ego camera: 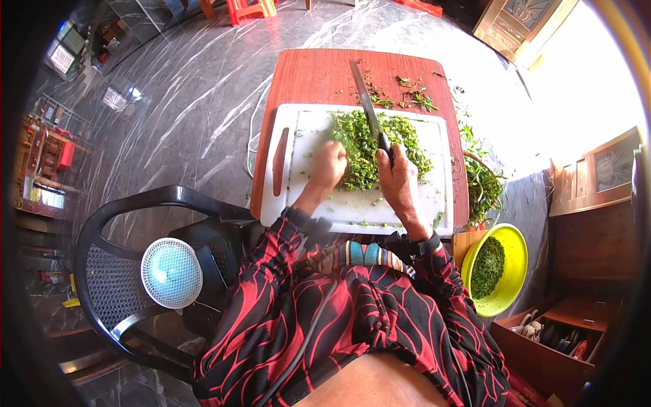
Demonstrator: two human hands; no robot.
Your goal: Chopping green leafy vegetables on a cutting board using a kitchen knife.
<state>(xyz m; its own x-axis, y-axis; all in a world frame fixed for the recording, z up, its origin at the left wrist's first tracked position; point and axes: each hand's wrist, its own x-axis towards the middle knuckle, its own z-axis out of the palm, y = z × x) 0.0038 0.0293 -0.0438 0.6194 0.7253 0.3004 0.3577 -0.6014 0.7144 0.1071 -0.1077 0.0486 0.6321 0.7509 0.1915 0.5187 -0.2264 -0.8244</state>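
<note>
My right hand (398,178) grips the black handle of a long kitchen knife (362,91), whose blade points away from me over the greens. Chopped green leaves and stems (361,173) lie heaped on a white plastic cutting board (300,203) with a handle slot at its left. At the left edge of the heap is my left hand (329,162), fingers curled in and blurred; whether it holds some greens cannot be told. The board rests on a small reddish-brown wooden table (315,76). Loose leaf scraps (424,100) lie on the wood beyond the board.
A yellow-green basin (513,264) with finely chopped greens stands at the lower right. Uncut leafy stalks (483,188) lie to the right of the table. On my left is a black plastic armchair (173,196) bearing a white mesh basket (172,274). An open drawer (549,346) is at the lower right.
</note>
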